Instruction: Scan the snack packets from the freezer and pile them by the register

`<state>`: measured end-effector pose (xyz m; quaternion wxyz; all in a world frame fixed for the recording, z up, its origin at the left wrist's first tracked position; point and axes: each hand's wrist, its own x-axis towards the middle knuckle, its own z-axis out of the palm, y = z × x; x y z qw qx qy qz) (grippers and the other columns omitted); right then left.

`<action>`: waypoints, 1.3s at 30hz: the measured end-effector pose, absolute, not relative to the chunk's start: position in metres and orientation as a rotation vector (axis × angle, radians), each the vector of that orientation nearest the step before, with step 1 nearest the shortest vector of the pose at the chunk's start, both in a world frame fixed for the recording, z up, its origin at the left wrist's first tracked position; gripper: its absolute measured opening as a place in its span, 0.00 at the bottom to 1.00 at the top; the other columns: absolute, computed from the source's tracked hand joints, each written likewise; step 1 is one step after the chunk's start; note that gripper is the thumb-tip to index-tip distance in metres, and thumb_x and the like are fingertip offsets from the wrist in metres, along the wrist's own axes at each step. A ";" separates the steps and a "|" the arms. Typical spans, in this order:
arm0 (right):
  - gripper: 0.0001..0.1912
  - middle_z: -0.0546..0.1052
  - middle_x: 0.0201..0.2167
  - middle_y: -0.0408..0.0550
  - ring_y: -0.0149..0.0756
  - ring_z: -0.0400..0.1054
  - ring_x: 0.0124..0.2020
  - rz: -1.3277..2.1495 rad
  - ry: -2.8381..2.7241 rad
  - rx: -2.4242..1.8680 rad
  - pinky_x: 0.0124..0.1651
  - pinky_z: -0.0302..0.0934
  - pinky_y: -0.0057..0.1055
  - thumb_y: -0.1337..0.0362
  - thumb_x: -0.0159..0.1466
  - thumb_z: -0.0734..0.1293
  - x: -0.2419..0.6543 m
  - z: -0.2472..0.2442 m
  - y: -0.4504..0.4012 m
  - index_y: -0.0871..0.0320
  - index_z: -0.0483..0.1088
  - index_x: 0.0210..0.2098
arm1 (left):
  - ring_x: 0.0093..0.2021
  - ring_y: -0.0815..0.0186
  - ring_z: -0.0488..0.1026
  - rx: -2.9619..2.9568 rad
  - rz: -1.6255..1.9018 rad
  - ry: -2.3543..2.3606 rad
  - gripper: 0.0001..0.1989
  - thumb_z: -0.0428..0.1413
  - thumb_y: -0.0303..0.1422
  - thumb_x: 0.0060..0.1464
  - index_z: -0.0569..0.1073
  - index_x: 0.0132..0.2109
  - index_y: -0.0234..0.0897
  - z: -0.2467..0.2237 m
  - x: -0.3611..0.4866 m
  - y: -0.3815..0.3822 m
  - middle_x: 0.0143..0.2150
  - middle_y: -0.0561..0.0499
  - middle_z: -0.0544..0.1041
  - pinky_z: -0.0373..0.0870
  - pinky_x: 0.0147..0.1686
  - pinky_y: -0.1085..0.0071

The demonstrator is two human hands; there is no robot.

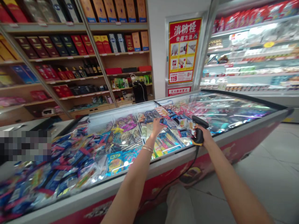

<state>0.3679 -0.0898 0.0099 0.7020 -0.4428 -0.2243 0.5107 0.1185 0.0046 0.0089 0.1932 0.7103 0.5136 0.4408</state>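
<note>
The right hand (205, 133) has its fingers wrapped round a black corded barcode scanner (199, 132) above the rim of the chest freezer (177, 155), while the left hand (157, 126) reaches in beside it, fingers spread open over blue snack packets (149, 116).

grocery shop
packet-filled chest freezer (233, 138), boxed liquor shelves (123, 53) behind it, chilled display case (263, 100) to its right

Chest freezer (233, 138) heaped with bright packets (70, 158)
</note>
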 end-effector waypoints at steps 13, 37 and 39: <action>0.09 0.71 0.17 0.42 0.26 0.61 0.13 1.294 -0.661 -0.893 0.13 0.58 0.22 0.66 0.48 0.73 0.269 0.029 -0.093 0.60 0.70 0.27 | 0.49 0.61 0.69 1.837 1.656 1.760 0.25 0.66 0.31 0.39 0.73 0.48 0.37 0.042 -0.115 -0.055 0.47 0.46 0.70 0.65 0.54 0.63; 0.10 0.72 0.15 0.45 0.30 0.63 0.12 1.669 -1.459 -0.777 0.15 0.56 0.27 0.61 0.49 0.71 0.045 0.020 -0.046 0.61 0.69 0.21 | 0.49 0.60 0.69 1.831 1.579 2.041 0.31 0.56 0.18 0.38 0.68 0.52 0.37 0.012 -0.183 -0.069 0.47 0.46 0.65 0.67 0.55 0.60; 0.10 0.73 0.16 0.45 0.30 0.63 0.12 1.653 -1.472 -0.778 0.15 0.56 0.27 0.61 0.49 0.71 0.046 0.021 -0.047 0.61 0.70 0.21 | 0.48 0.60 0.69 1.847 1.570 2.033 0.30 0.56 0.18 0.38 0.67 0.52 0.36 0.014 -0.183 -0.071 0.47 0.46 0.65 0.67 0.55 0.60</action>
